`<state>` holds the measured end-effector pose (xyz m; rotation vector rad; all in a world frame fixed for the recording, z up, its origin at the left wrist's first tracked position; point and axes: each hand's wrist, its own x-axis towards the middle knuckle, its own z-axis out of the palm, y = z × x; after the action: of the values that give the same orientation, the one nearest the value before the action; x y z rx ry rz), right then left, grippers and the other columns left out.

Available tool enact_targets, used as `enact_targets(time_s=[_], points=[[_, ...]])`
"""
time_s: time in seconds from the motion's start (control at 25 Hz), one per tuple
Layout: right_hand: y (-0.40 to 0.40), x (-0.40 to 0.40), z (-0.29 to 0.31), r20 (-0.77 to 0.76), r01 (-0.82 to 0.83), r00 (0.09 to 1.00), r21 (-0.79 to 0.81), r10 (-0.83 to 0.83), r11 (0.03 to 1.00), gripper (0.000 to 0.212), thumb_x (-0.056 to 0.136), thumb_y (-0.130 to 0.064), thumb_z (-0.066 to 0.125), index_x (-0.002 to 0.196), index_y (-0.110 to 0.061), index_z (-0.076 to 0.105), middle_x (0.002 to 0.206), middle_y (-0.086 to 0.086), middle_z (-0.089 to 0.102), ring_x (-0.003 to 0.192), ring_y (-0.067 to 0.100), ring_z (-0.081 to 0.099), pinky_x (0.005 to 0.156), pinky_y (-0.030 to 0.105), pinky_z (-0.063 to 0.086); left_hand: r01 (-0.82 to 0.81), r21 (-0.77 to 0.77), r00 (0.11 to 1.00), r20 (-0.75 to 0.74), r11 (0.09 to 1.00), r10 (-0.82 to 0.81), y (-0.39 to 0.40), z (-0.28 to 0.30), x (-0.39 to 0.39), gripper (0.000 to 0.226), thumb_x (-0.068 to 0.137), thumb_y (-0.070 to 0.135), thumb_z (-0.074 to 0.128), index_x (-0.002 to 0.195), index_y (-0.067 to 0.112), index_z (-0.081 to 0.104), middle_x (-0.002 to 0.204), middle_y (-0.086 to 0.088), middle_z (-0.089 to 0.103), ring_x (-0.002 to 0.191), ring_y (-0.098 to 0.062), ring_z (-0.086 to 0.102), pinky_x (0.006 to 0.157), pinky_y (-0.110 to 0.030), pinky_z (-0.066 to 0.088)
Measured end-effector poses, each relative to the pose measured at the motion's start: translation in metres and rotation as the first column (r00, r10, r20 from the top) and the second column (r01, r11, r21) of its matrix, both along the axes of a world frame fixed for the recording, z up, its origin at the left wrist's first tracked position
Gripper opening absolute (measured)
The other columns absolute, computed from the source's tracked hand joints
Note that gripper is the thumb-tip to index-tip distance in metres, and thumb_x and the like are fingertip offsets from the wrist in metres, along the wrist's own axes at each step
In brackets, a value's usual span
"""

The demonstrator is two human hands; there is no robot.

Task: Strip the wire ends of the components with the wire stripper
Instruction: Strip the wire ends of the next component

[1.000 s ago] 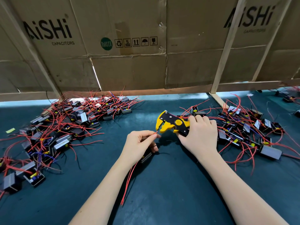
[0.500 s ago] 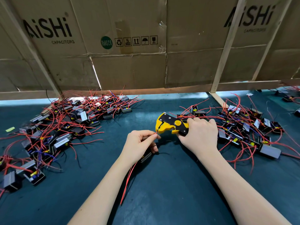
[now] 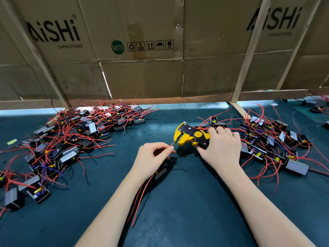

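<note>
- A thin red wire [image 3: 171, 144] is pinched between the thumb and first finger of the left hand [image 3: 153, 157], close to its tip, so that the tip is kept stiff and can be aimed
- Only a short bit of the wire is left poking out past the fingers; it is pointed up at the mouth of the wire stripper [image 3: 191, 136], and it looks just short of going in
- The component [image 3: 160, 172] that the wire belongs to is tucked under the left palm, probably so that it is not left dangling and tugging on the wire
- More red wires [image 3: 138, 198] from it are left to hang down beside the left forearm, out of the way
- The yellow and black wire stripper is gripped by its handles in the right hand [image 3: 220, 148], with the fingers curled over the top
- The stripper is turned so that its mouth faces the left hand; the mouth is seen to be open, ready for the wire
- A pile of components [image 3: 76, 138] is spread on the dark green table [image 3: 187, 211] to the left, and another pile [image 3: 270, 141] lies to the right just beside the right hand, so both are easy to reach
- Which pile is done cannot be told
- A cardboard wall [image 3: 142, 77] is stood up behind the table
</note>
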<state>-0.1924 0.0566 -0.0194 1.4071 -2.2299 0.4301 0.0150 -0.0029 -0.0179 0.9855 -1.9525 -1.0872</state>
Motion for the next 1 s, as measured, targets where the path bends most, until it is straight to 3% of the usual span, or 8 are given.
enact_targets(time_s=[0.12,0.32,0.4,0.48,0.64,0.76,0.84,1.0], points=[[0.002,-0.008,0.002,0.068,0.034,0.997,-0.092,-0.027,0.995,0.052,0.068,-0.058,0.072,0.088,-0.009,0.065,0.086,0.012,0.065,0.084,0.035,0.060,0.074,0.041,0.038,-0.044,-0.088,0.992,0.110,0.995,0.054,-0.010,0.004,0.012,0.023,0.080,0.048,0.075,0.076,0.026,0.071,0.055,0.008,0.051,0.053,-0.006,0.044,0.056,-0.018,0.035],[0.004,-0.019,0.009,0.161,0.077,0.986,-0.189,-0.046,0.979,0.051,0.072,-0.058,0.069,0.094,-0.012,0.067,0.089,0.009,0.066,0.087,0.035,0.060,0.076,0.040,0.037,0.100,-0.140,0.982,0.171,0.985,-0.075,-0.007,0.005,0.012,0.012,0.087,0.025,0.073,0.078,0.019,0.067,0.048,0.009,0.054,0.047,-0.006,0.044,0.058,-0.024,0.040],[0.006,-0.022,0.013,0.216,0.096,0.975,-0.224,-0.046,0.970,0.048,0.074,-0.058,0.068,0.089,-0.013,0.064,0.087,0.009,0.065,0.086,0.035,0.060,0.075,0.039,0.037,0.221,-0.071,0.975,0.032,0.973,-0.220,0.003,0.005,0.004,0.010,0.094,0.015,0.063,0.102,0.022,0.065,0.077,0.010,0.072,0.066,-0.005,0.064,0.072,-0.025,0.050],[0.008,-0.024,0.018,0.267,0.112,0.963,-0.274,-0.036,0.955,0.046,0.077,-0.058,0.068,0.083,-0.012,0.062,0.083,0.010,0.063,0.084,0.036,0.060,0.073,0.040,0.038,0.294,-0.021,0.956,-0.015,0.956,-0.294,0.006,0.005,-0.001,0.040,0.096,0.011,0.059,0.132,0.027,0.050,0.114,0.011,0.070,0.098,-0.007,0.068,0.091,-0.026,0.051],[0.012,-0.022,0.027,0.378,0.068,0.921,-0.392,0.093,0.918,0.045,0.078,-0.056,0.069,0.077,-0.013,0.057,0.077,0.006,0.060,0.079,0.036,0.058,0.073,0.045,0.046,-0.234,-0.423,0.972,-0.089,0.876,0.217,-0.016,0.011,0.016,0.052,0.086,-0.001,0.063,0.134,0.015,0.050,0.117,0.005,0.066,0.103,-0.013,0.061,0.096,-0.040,0.043],[0.011,-0.013,0.028,0.365,-0.130,0.888,-0.385,0.280,0.914,0.043,0.077,-0.053,0.073,0.076,-0.013,0.056,0.073,0.002,0.056,0.077,0.031,0.056,0.073,0.046,0.045,-0.703,-0.528,0.657,-0.225,0.477,0.720,-0.037,0.018,0.053,0.040,0.080,-0.002,0.056,0.118,0.011,0.060,0.110,-0.006,0.066,0.102,-0.029,0.056,0.088,-0.042,0.036],[0.011,-0.006,0.024,0.315,-0.326,0.856,-0.284,0.409,0.902,0.041,0.075,-0.051,0.075,0.076,-0.015,0.057,0.072,-0.002,0.055,0.078,0.028,0.055,0.073,0.043,0.043,-0.806,-0.482,0.460,-0.147,0.343,0.875,-0.046,0.018,0.077,0.033,0.079,0.000,0.052,0.108,0.012,0.062,0.105,-0.011,0.065,0.101,-0.034,0.053,0.086,-0.044,0.033],[0.008,0.004,0.013,0.202,-0.489,0.860,0.068,0.468,0.870,0.043,0.074,-0.064,0.066,0.079,-0.026,0.046,0.078,-0.010,0.050,0.084,0.023,0.053,0.074,0.034,0.034,-0.806,-0.432,0.338,0.226,0.405,0.914,-0.053,0.008,0.100,0.026,0.083,0.002,0.057,0.108,0.006,0.064,0.117,-0.024,0.059,0.111,-0.042,0.049,0.094,-0.048,0.031]])
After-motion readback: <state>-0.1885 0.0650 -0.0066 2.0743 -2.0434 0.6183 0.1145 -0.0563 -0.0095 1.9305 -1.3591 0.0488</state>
